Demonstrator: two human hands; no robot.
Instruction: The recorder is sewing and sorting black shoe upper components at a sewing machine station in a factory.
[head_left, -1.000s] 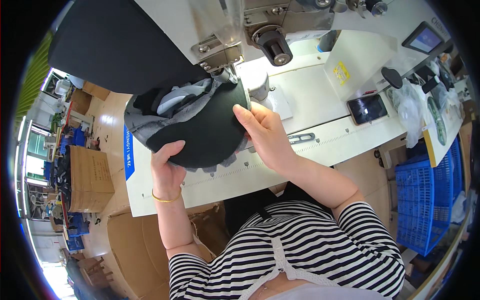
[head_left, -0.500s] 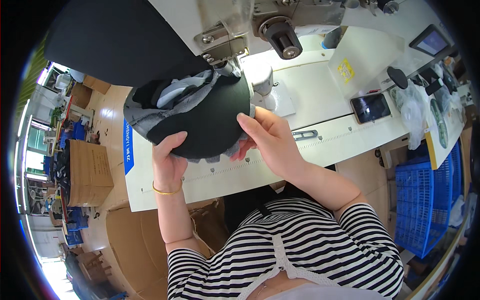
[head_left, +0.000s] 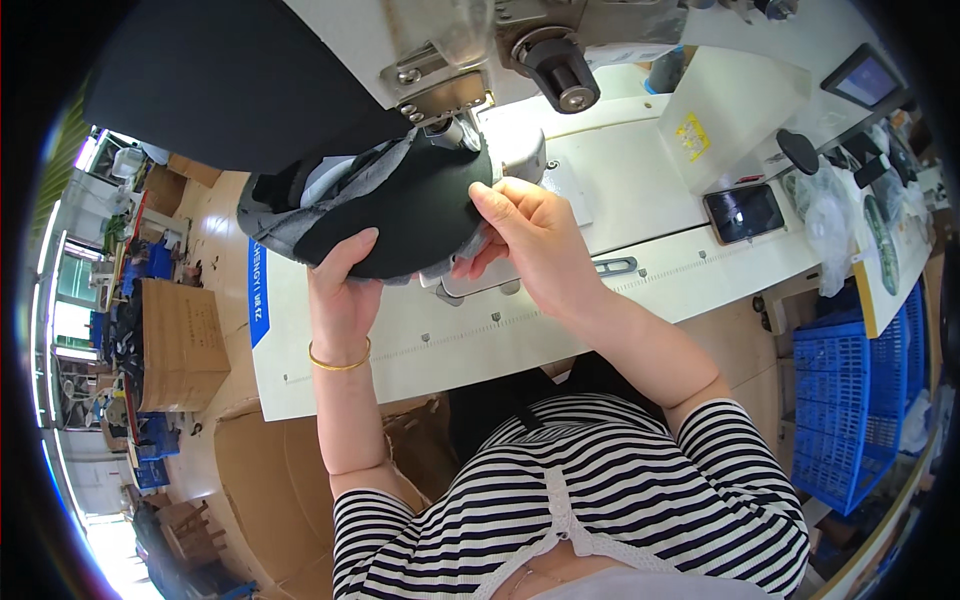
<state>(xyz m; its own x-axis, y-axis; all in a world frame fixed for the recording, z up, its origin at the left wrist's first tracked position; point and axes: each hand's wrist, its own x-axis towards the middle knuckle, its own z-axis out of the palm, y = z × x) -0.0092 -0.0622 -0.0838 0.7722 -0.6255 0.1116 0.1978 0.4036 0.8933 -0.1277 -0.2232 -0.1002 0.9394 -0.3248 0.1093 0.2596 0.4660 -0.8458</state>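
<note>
A curved, hollow workpiece of black fabric with a grey lining (head_left: 405,215) is held beneath the head of a sewing machine (head_left: 440,98). Its far right edge reaches the metal presser foot (head_left: 458,133); the stitching point itself is hidden. My left hand (head_left: 343,290) grips the near left edge, thumb on the black face and fingers underneath. On the right side, close to the foot, my right hand (head_left: 535,240) pinches the edge between thumb and fingers. Folds of grey and pale cloth show inside the opening at the left.
The white machine table (head_left: 400,365) has a ruler scale along its front. A dark phone (head_left: 745,213) lies at the right, below a small screen (head_left: 862,80). Blue plastic crates (head_left: 835,420) stand lower right; cardboard boxes (head_left: 185,345) are at the left.
The fabric workpiece has shifted away from me and slightly left, its notched near edge now mostly turned under. Both hands have moved with it, the right one a little farther up.
</note>
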